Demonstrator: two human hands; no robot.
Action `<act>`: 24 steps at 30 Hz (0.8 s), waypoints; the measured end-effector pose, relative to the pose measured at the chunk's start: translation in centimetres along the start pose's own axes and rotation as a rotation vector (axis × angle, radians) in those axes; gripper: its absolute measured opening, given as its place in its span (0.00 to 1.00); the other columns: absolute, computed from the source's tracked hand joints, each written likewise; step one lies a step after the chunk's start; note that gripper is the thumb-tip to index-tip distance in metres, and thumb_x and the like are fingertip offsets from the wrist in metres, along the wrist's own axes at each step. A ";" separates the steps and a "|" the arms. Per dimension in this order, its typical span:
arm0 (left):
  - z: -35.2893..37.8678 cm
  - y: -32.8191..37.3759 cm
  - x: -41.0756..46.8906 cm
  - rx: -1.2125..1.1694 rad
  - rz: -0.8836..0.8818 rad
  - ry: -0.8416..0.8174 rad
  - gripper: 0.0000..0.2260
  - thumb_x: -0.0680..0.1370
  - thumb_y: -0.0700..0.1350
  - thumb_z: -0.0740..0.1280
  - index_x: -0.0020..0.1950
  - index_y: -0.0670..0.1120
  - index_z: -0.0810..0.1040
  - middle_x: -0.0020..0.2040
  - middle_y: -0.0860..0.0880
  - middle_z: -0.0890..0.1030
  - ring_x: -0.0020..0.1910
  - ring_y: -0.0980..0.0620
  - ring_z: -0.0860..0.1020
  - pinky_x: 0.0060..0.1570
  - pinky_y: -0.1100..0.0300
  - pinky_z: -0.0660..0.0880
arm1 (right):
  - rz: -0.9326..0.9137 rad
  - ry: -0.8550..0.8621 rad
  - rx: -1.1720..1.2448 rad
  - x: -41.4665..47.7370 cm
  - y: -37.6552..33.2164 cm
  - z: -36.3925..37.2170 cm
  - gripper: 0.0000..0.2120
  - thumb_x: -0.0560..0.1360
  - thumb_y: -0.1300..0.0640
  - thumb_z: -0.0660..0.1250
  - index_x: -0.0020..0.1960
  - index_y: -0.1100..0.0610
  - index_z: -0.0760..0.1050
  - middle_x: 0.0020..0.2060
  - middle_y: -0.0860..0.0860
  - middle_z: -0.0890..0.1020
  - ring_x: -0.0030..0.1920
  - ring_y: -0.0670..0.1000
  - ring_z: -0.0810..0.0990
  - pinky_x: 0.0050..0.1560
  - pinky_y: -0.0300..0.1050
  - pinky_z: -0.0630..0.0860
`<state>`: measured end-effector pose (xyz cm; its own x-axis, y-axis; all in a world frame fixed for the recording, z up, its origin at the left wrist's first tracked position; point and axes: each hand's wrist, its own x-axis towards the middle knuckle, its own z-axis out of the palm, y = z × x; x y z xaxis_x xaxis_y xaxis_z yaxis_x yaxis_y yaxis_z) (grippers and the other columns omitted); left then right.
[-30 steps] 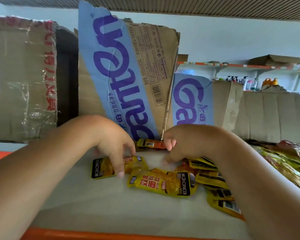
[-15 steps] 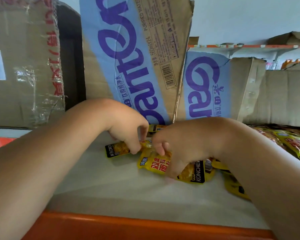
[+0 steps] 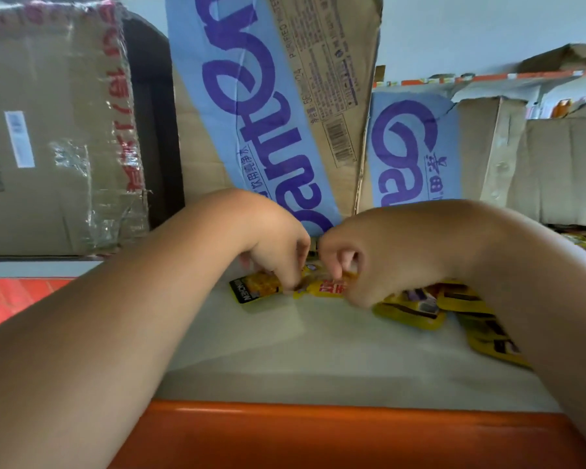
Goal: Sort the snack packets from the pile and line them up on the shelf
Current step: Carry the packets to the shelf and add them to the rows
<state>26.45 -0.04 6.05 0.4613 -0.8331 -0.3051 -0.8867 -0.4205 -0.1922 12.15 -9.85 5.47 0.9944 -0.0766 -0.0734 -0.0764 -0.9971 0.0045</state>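
Head view: nearest me, the pile [image 3: 416, 306] lies right-front of the blue carton [image 3: 268, 96]; left hand [image 3: 271, 245] pinches the black-ended packet [image 3: 251, 289], right hand [image 3: 359, 258] pinches the red-lettered packet [image 3: 329, 287], both just before the carton; hands converged since a second ago; I judge two packets are being aligned.

Two hands [image 3: 274, 252], five snack packets [image 3: 410, 311]

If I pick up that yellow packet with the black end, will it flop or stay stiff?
Probably floppy: the yellow packet looks like a thin, flat pouch lying on the shelf. Likely light, since it is small beside the left hand. Its shiny wrapper may be a bit slippery, and being flat it shouldn't roll.
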 end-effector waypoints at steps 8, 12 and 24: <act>2.7 -3.7 -5.9 -0.350 0.045 0.451 0.16 0.71 0.53 0.73 0.56 0.64 0.75 0.55 0.60 0.78 0.52 0.56 0.79 0.54 0.53 0.79 | 0.118 0.314 0.120 -2.9 -0.7 -3.4 0.08 0.70 0.47 0.72 0.47 0.41 0.76 0.45 0.37 0.79 0.49 0.37 0.77 0.56 0.46 0.77; 5.1 -6.2 -9.2 -0.490 0.069 0.699 0.18 0.66 0.57 0.71 0.55 0.67 0.74 0.48 0.60 0.83 0.46 0.56 0.82 0.46 0.53 0.81 | 0.150 0.517 0.185 -3.0 -4.5 -3.0 0.13 0.65 0.40 0.70 0.49 0.38 0.77 0.45 0.37 0.81 0.45 0.39 0.80 0.53 0.48 0.79; 17.6 -18.2 -21.8 -0.791 -0.044 1.175 0.15 0.68 0.51 0.75 0.53 0.58 0.79 0.47 0.61 0.82 0.47 0.63 0.80 0.44 0.61 0.76 | 0.059 0.851 0.594 4.3 -24.2 2.3 0.08 0.67 0.54 0.74 0.45 0.47 0.78 0.39 0.45 0.83 0.34 0.45 0.79 0.38 0.42 0.73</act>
<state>33.07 32.12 -0.20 0.5414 -0.4588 0.7046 -0.8369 -0.2140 0.5037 18.12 13.94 2.72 0.6934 -0.3308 0.6401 0.0787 -0.8483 -0.5237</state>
